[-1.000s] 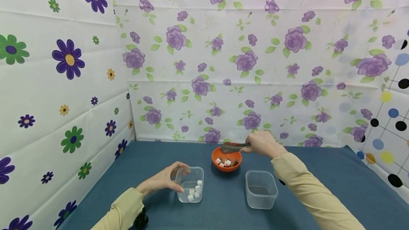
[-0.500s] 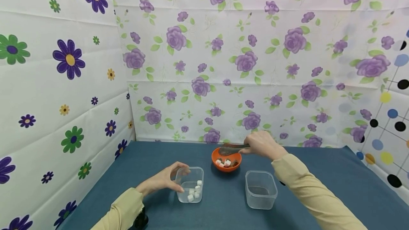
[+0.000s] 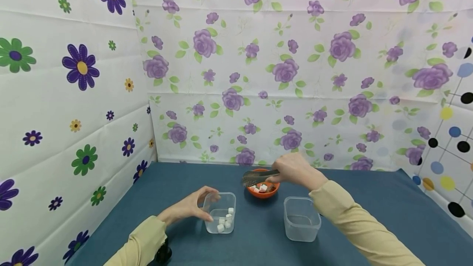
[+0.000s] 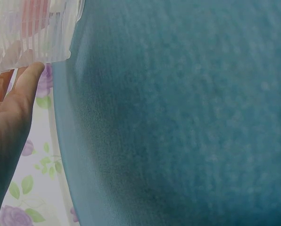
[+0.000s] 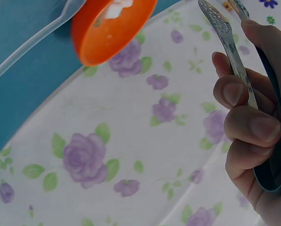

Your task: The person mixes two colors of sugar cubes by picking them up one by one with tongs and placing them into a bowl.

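Note:
My right hand (image 3: 295,170) grips metal tongs (image 3: 258,177) by their sides, with the perforated heads over the left rim of an orange bowl (image 3: 261,196). Pale pinkish-white cubes and brownish pieces lie in the bowl, partly covered by the tongs in the head view. In the right wrist view, the tong arms (image 5: 227,40) stand a little apart. My left hand (image 3: 188,206) holds a clear plastic container (image 3: 212,228) at its left side, thumb in front and fingers behind. Several small white cubes (image 3: 228,217) rest in it.
A second clear container (image 3: 300,234) stands front right of the bowl, below my right forearm. A blue cloth (image 3: 258,245) covers the table. Flowered sheets (image 3: 229,65) hang along the back and sides. A black object (image 3: 162,253) shows under my left wrist.
My right hand has carried the tongs left and slightly toward me, so their heads now reach past the bowl's left rim. The left hand and both containers have stayed put.

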`<move>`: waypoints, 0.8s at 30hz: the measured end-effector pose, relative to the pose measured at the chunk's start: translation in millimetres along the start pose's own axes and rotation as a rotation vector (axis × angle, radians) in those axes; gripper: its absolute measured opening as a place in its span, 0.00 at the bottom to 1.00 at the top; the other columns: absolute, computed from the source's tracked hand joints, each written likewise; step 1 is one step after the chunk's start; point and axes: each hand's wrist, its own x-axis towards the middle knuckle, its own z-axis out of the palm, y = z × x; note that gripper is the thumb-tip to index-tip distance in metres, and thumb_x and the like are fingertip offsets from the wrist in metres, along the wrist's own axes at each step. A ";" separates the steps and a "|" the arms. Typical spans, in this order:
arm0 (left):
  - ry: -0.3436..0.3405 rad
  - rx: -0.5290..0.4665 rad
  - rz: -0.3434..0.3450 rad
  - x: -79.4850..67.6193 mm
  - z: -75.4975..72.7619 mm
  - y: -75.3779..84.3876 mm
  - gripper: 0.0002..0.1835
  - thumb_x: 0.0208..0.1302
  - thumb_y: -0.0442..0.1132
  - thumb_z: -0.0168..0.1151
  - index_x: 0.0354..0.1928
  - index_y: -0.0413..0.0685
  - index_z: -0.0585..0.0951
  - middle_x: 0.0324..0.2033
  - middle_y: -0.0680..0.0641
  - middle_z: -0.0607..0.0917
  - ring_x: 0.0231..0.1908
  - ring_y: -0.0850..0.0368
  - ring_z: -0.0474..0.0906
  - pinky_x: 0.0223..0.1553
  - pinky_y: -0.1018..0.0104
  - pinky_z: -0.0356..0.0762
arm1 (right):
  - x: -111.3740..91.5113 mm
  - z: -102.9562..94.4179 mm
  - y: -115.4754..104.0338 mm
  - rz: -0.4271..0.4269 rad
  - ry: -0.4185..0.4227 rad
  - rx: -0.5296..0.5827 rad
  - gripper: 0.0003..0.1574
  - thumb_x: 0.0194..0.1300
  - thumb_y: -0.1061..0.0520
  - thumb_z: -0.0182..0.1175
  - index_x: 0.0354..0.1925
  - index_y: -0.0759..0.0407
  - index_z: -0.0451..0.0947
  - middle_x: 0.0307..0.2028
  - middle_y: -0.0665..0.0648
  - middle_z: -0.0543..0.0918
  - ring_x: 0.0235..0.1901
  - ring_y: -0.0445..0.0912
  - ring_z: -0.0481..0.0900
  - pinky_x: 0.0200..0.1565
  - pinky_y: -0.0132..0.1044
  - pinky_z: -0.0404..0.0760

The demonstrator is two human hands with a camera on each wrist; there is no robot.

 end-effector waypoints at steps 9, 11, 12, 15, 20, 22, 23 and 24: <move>-0.007 0.004 0.013 -0.4 1.2 1.6 0.36 0.55 0.34 0.65 0.62 0.34 0.58 0.57 0.35 0.64 0.59 0.44 0.57 0.55 0.46 0.54 | 7.5 -2.0 -20.2 -0.129 0.056 -0.004 0.28 0.53 0.41 0.63 0.09 0.49 0.63 0.08 0.42 0.50 0.09 0.35 0.48 0.15 0.29 0.45; -0.005 0.007 0.009 -0.3 1.2 1.5 0.35 0.55 0.34 0.65 0.62 0.34 0.58 0.57 0.34 0.64 0.59 0.44 0.57 0.55 0.46 0.54 | 9.2 -2.1 -24.6 -0.133 0.046 -0.015 0.28 0.54 0.40 0.63 0.09 0.48 0.63 0.08 0.42 0.50 0.08 0.35 0.48 0.14 0.29 0.45; -0.003 0.008 0.009 -0.2 1.2 1.4 0.36 0.55 0.34 0.65 0.62 0.34 0.58 0.57 0.34 0.64 0.59 0.44 0.58 0.55 0.46 0.54 | 10.0 -2.3 -27.0 -0.132 0.038 -0.021 0.28 0.53 0.39 0.63 0.09 0.48 0.63 0.07 0.42 0.50 0.08 0.35 0.48 0.14 0.29 0.45; 0.003 0.015 0.006 0.1 1.1 0.7 0.35 0.55 0.34 0.65 0.62 0.35 0.58 0.57 0.35 0.65 0.59 0.45 0.58 0.55 0.46 0.54 | 13.2 -2.5 -34.1 -0.109 -0.003 -0.036 0.28 0.53 0.37 0.61 0.09 0.48 0.66 0.07 0.43 0.51 0.08 0.37 0.47 0.14 0.29 0.44; 0.015 0.029 -0.004 0.1 1.0 0.0 0.35 0.55 0.33 0.65 0.62 0.38 0.59 0.55 0.39 0.67 0.59 0.46 0.58 0.55 0.46 0.54 | 19.7 1.1 -46.9 -0.126 -0.019 -0.051 0.21 0.53 0.36 0.61 0.20 0.50 0.81 0.07 0.44 0.60 0.07 0.37 0.55 0.11 0.29 0.50; 0.022 0.032 -0.009 -0.1 0.9 -0.2 0.35 0.54 0.33 0.65 0.62 0.39 0.60 0.54 0.41 0.67 0.59 0.47 0.58 0.54 0.47 0.54 | 22.6 3.5 -52.2 -0.159 -0.009 -0.058 0.20 0.52 0.37 0.62 0.22 0.50 0.82 0.08 0.44 0.64 0.07 0.37 0.60 0.11 0.29 0.54; 0.028 0.036 -0.014 -0.2 0.8 -0.2 0.34 0.54 0.33 0.65 0.62 0.40 0.60 0.54 0.43 0.68 0.59 0.47 0.58 0.54 0.47 0.55 | 24.1 4.4 -55.0 -0.170 -0.008 -0.059 0.20 0.52 0.37 0.63 0.21 0.50 0.81 0.09 0.44 0.66 0.08 0.37 0.61 0.11 0.30 0.56; 0.032 0.039 -0.017 -0.3 0.7 -0.1 0.34 0.54 0.33 0.65 0.61 0.41 0.61 0.54 0.43 0.68 0.59 0.47 0.58 0.54 0.47 0.55 | 25.7 5.5 -57.7 -0.180 -0.011 -0.056 0.20 0.51 0.37 0.63 0.20 0.49 0.80 0.10 0.43 0.66 0.08 0.37 0.62 0.12 0.29 0.58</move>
